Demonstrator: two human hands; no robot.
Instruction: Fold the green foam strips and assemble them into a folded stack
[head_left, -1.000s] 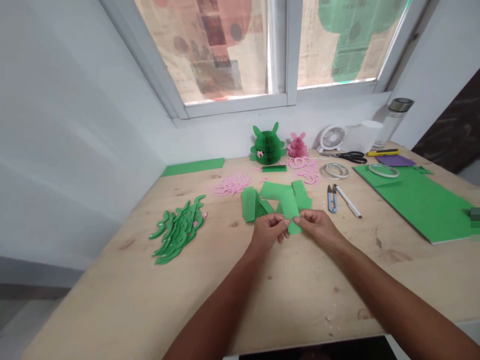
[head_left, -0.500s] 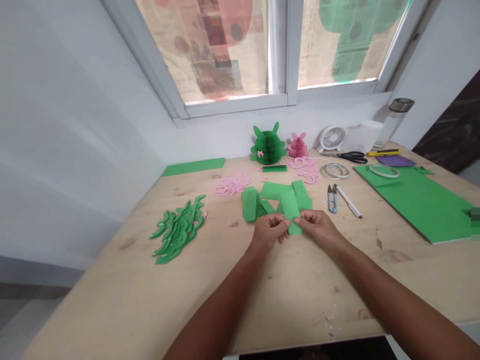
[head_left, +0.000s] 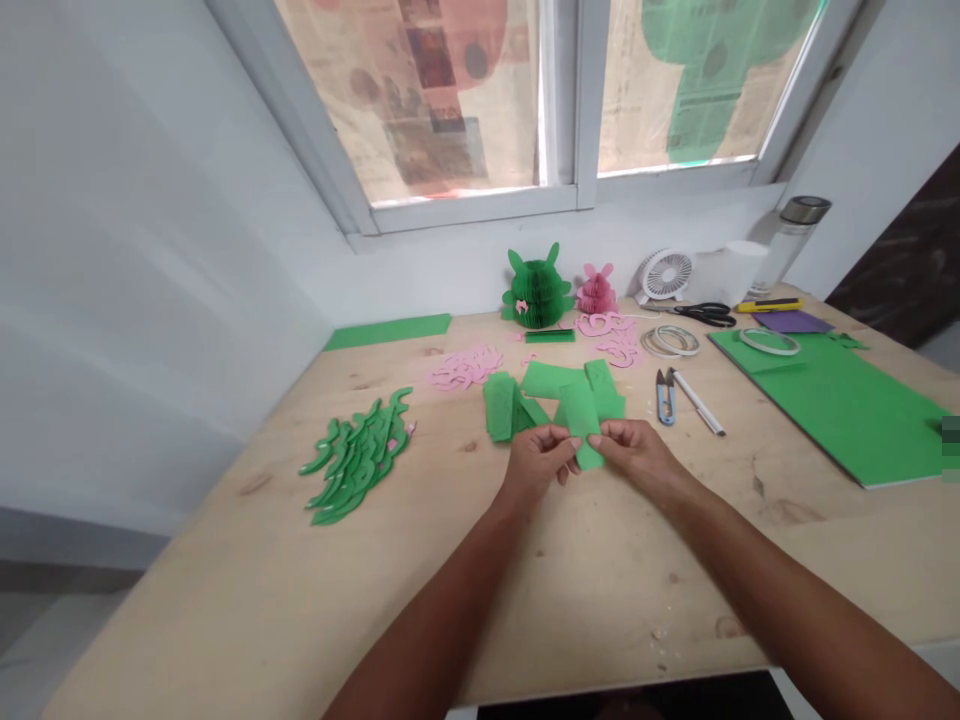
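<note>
A light green paper strip [head_left: 579,408] is pinched between my two hands above the wooden table. My left hand [head_left: 538,460] grips its left edge with thumb and fingers. On its right edge, my right hand [head_left: 631,450] is closed the same way. Just beyond the hands lie folded green paper pieces [head_left: 500,407] and more green paper [head_left: 551,379], partly covered by the held strip. Cut green curved pieces [head_left: 356,460] are heaped to the left, and pink cut pieces [head_left: 466,368] lie farther back.
Blue snips [head_left: 665,397] and a white pen [head_left: 697,402] lie right of my hands. Farther right is a green sheet [head_left: 840,410] with a tape roll [head_left: 769,342]. Black scissors [head_left: 705,314], a fan [head_left: 665,275] and a green paper figure [head_left: 536,293] are at the back.
</note>
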